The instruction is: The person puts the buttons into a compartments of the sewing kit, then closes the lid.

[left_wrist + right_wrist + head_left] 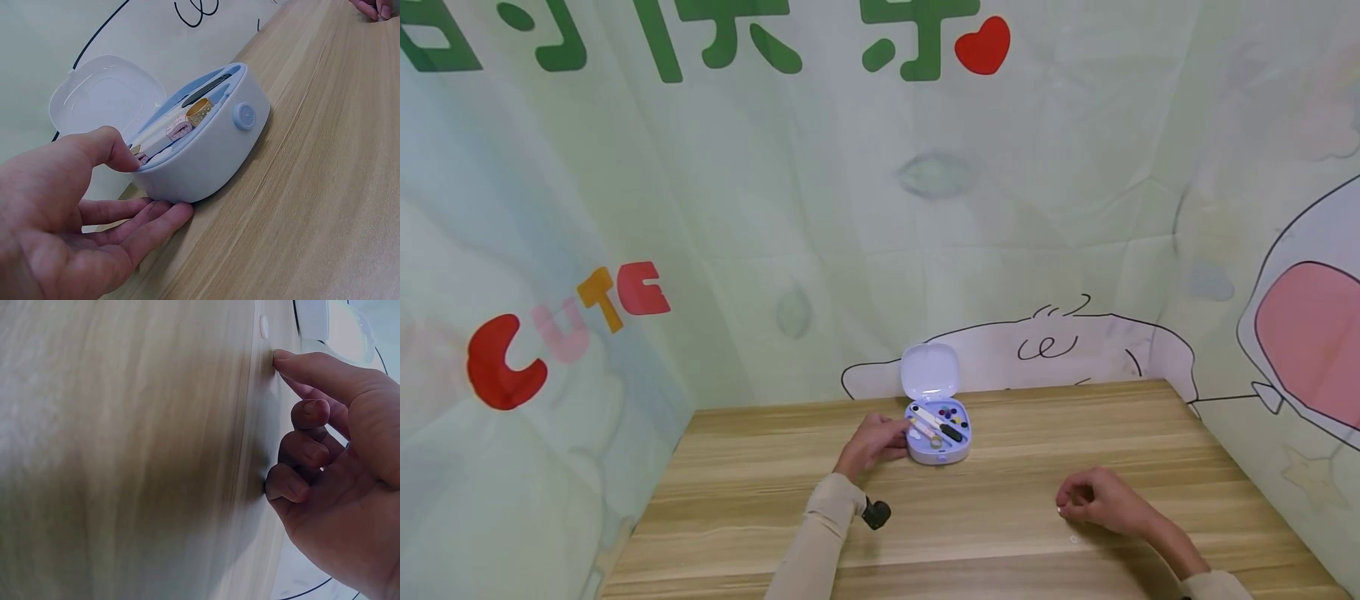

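Lilac plastic case point(937, 437) is sitting on the wooden table point(760, 508) w/ its rounded lid point(930, 372) standing open toward the back wall. Left hand point(874, 443) is steadying it: thumb point(111, 149) pressing on the near rim, fingers point(145, 220) lying mostly straight against the base, so it's clasping the case between thumb and fingers. Case is smooth, rounded-square, w/ a round button point(244, 116) on its front. Inside, small bits are showing: a gold thimble point(201, 111), a rolled tape point(177, 129), a black-handled tool point(950, 432), dark buttons point(948, 412). Right hand point(1101, 500) is resting on the table well apart from the case, fingers curling in, index fingertip point(282, 358) touching the wood beside a tiny white disc point(264, 325); can't tell if it's pinching anything. Printed cloth point(775, 208) is hanging behind, wrinkled.
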{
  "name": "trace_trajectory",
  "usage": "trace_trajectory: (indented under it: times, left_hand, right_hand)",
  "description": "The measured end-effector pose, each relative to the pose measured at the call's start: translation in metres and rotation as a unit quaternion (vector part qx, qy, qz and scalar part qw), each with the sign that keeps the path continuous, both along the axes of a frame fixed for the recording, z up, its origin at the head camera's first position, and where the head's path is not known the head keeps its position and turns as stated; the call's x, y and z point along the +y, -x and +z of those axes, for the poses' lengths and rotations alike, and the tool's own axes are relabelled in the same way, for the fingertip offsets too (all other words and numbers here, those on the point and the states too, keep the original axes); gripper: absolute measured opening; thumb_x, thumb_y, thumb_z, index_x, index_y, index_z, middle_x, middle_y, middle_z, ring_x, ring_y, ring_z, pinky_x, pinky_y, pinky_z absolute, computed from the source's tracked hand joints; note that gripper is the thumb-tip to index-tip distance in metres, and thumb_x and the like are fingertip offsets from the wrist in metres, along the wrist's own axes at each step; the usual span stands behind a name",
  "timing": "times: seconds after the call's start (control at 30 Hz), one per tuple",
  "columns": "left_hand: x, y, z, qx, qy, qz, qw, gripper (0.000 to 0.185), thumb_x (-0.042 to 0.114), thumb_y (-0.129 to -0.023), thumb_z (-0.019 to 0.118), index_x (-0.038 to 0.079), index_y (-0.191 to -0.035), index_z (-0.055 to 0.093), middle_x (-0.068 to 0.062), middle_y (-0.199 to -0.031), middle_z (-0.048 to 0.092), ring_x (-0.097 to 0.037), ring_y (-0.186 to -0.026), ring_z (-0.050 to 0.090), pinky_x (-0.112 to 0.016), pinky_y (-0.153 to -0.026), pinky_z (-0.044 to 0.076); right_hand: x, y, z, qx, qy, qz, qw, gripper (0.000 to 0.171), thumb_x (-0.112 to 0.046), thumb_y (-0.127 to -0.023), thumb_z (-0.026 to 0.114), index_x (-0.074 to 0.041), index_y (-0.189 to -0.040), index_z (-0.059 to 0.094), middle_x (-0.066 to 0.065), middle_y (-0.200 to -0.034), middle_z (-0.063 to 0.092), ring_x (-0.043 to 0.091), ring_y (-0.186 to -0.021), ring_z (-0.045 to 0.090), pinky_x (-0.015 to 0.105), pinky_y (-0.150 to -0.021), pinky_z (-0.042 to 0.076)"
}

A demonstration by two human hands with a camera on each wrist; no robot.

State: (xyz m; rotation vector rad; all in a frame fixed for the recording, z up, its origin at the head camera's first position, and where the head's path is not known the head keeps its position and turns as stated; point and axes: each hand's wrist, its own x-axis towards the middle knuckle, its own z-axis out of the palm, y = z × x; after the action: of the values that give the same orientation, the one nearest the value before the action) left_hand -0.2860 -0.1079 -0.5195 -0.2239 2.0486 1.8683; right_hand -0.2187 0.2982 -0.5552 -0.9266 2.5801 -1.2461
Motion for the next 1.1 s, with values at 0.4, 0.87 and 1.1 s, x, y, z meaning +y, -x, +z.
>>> trace_trajectory:
  times: [0.4, 0.87, 1.1]
  left_hand:
    - [0.0, 0.0, -0.001, -0.001, 0.0, 0.001, 1.0, 0.032, 0.012, -0.099, 0.063, -0.014, -0.118, 0.062, -0.022, -0.109, 0.069, -0.025, -0.094, 0.067, -0.041, -0.09, 0.062]
    - [0.001, 0.0, -0.001, -0.003, -0.006, 0.004, 1.0, 0.026, 0.009, -0.096, 0.062, -0.012, -0.112, 0.065, -0.018, -0.102, 0.07, -0.021, -0.089, 0.067, -0.037, -0.087, 0.063]
    - [0.0, 0.0, -0.002, -0.004, 0.001, 0.005, 1.0, 0.029, 0.01, -0.098, 0.063, -0.013, -0.116, 0.064, -0.019, -0.105, 0.069, -0.023, -0.091, 0.067, -0.04, -0.089, 0.062]
  right_hand:
    - [-0.005, -0.004, 0.0, 0.032, 0.023, 0.018, 0.999, 0.021, 0.003, -0.079, 0.08, -0.014, -0.085, 0.069, -0.016, -0.07, 0.051, -0.004, -0.064, 0.046, 0.019, -0.051, 0.041]
    - [-0.009, -0.005, 0.002, 0.019, 0.022, 0.015, 0.999, 0.021, 0.004, -0.078, 0.079, -0.013, -0.085, 0.07, -0.017, -0.071, 0.05, -0.004, -0.065, 0.046, 0.019, -0.05, 0.04]
    - [-0.012, -0.002, 0.004, 0.005, -0.001, 0.01, 1.0, 0.018, 0.001, -0.081, 0.078, -0.015, -0.086, 0.072, -0.015, -0.073, 0.054, -0.002, -0.067, 0.047, 0.019, -0.054, 0.041]
